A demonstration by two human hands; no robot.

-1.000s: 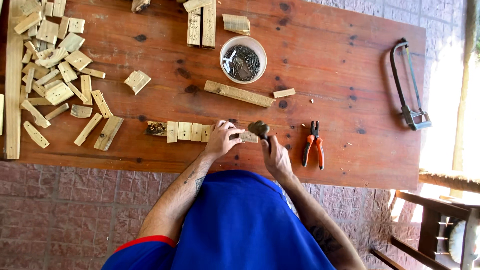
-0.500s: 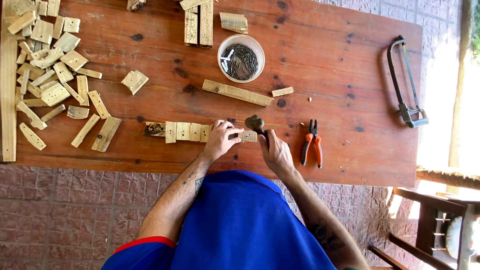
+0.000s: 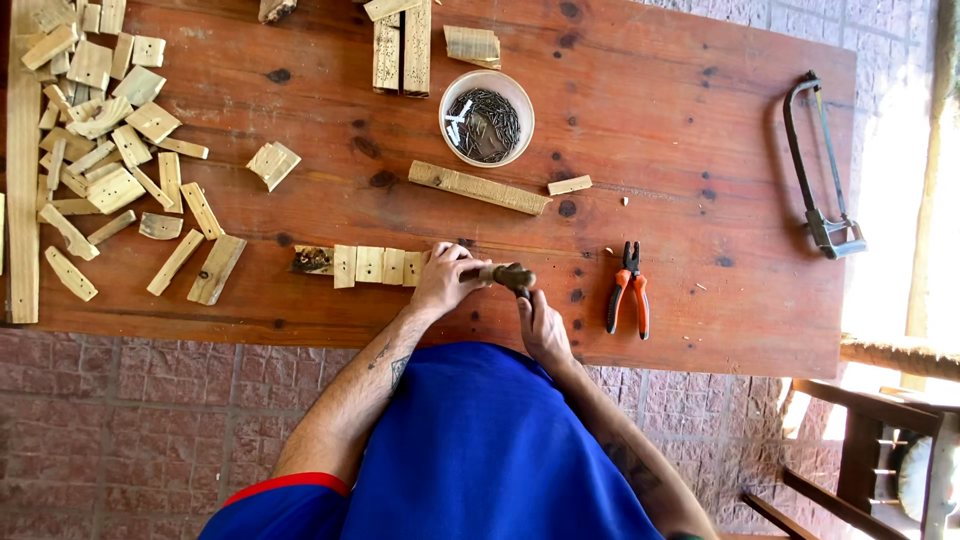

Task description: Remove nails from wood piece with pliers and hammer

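The left hand (image 3: 445, 280) presses down on the row of small pale wood blocks (image 3: 372, 265), keeping it steady. Just beside it, the right hand (image 3: 543, 330) is closed around a dark-headed hammer (image 3: 512, 276).

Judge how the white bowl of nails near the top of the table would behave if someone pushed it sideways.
The white bowl looks wide and low, so it would probably slide on the wooden table rather than tip. The heap of dark nails inside likely makes it heavy for its size. A quick shove might shift the loose nails.
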